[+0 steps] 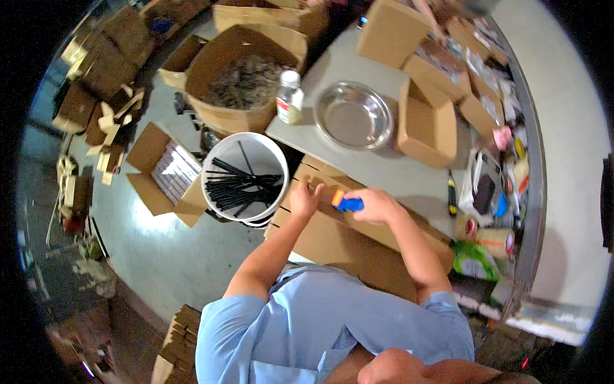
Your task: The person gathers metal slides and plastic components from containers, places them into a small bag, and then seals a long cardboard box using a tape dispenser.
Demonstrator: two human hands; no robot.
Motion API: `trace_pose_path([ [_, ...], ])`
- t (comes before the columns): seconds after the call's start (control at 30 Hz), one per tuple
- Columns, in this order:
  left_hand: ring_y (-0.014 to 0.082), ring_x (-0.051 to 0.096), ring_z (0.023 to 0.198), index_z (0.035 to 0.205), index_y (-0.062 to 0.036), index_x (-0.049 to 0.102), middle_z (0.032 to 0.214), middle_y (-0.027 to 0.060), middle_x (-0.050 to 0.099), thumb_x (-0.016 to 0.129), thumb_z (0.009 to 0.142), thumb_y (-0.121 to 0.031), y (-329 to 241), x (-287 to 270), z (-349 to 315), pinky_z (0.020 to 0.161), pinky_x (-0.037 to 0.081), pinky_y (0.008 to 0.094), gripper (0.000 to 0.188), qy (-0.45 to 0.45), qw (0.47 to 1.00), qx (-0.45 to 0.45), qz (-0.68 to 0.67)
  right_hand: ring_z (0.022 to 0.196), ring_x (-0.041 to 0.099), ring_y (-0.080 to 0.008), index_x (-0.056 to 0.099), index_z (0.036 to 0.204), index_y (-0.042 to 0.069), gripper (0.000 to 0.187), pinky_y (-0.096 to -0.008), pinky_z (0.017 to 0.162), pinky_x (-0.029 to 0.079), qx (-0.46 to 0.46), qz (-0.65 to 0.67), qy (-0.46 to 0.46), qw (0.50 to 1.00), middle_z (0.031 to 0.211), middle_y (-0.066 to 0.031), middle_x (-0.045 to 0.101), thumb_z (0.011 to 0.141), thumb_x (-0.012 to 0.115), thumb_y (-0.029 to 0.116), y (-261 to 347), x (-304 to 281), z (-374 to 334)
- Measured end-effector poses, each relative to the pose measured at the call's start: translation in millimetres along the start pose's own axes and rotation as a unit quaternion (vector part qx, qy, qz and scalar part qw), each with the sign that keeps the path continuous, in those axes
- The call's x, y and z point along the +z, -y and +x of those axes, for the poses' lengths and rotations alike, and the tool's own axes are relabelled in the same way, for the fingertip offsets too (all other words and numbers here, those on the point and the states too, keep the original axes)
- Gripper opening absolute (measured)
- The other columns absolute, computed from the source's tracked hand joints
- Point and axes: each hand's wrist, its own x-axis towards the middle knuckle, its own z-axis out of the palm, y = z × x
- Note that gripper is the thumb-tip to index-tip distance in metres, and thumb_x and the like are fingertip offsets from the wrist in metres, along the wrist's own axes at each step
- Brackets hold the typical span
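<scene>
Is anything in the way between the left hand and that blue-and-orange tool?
Nothing visible is: only brown cardboard shows in the gap between the left hand and the blue-and-orange tool held in the right hand.

A pale wall (569, 109) flanks the grey table (339, 63); the floor (160, 249) shines

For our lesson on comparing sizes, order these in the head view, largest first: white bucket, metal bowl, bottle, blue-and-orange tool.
White bucket
Metal bowl
Bottle
Blue-and-orange tool (visible part only)
</scene>
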Motion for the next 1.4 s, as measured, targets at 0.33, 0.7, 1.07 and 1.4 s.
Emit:
trace_pose_path([
  [0.33,0.0345,0.061,0.091,0.133,-0.0139,0.031,0.103,0.0177,0.062,0.068,0.075,-0.04,16,6,6,0.078,0.047,0.0423,0.073,0.065,0.995,0.001,0.075,0.088,0.062,-0.0291,0.061,0.113,0.018,0.061,-0.0362,0.081,0.049,0.126,-0.002,0.056,0.99,0.1,-0.0116,0.065,0.053,0.069,0.013,-120,-2,-166],
  [0.7,0.0306,0.039,0.116,0.142,-0.0128,0.017,0.124,0.0159,0.042,0.077,0.055,-0.047,-156,119,-95,0.1,0.027,0.0486,0.111,0.351,0.707,0.452,0.415,0.105,0.051,-0.0361,0.041,0.132,0.011,0.07,-0.0418,0.091,0.041,0.056,0.126,-0.304,0.942,0.117,-0.0207,0.051,0.073,0.069,0.037,-148,31,-245],
  [1.07,0.0252,0.054,0.107,0.121,-0.0043,0.049,0.115,0.0198,0.056,0.061,0.083,-0.029,-139,102,-41,0.091,0.042,0.0365,0.047,0.693,0.67,0.163,0.212,0.123,0.032,-0.0319,0.023,0.136,0.004,0.073,-0.0415,0.101,0.029,0.392,0.273,-0.589,0.652,0.133,-0.021,0.032,0.08,0.066,0.023,-145,262,-241],
  [1.4,0.0284,0.044,0.119,0.141,-0.0096,0.02,0.13,0.0175,0.045,0.068,0.078,-0.018,-176,276,-143,0.1,0.036,0.0375,0.079,0.702,0.579,0.403,-0.098,0.122,0.034,-0.0317,0.025,0.134,0.003,0.082,-0.0419,0.101,0.03,0.362,0.415,-0.635,0.541,0.133,-0.0205,0.032,0.073,0.074,0.027,-146,255,-194],
])
